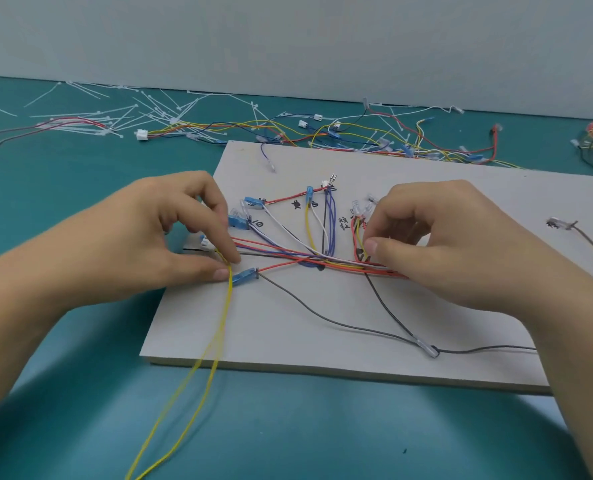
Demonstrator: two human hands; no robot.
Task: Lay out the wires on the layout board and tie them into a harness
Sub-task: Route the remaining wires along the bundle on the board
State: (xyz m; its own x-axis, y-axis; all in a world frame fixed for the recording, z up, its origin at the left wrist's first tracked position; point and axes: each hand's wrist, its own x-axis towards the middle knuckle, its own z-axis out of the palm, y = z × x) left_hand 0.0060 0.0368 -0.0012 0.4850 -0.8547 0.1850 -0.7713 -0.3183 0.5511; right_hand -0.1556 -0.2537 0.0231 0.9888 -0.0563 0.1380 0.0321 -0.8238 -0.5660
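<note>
A pale grey layout board [357,323] lies on a teal table [80,393]. Red, blue, white and yellow wires [323,262] gather into one bundle across its middle. The left hand [163,244] pinches a long yellow wire [219,336] at the board's left edge, and the right hand [454,244] pinches the bundle. White cable ties [142,110] litter the table beside a pale wall [288,39].

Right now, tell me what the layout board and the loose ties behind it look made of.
Layout board: probably painted wood or fibreboard, matte pale grey; dull face, thick solid edge. Ties: likely white nylon; thin stiff strips with small heads.
</note>
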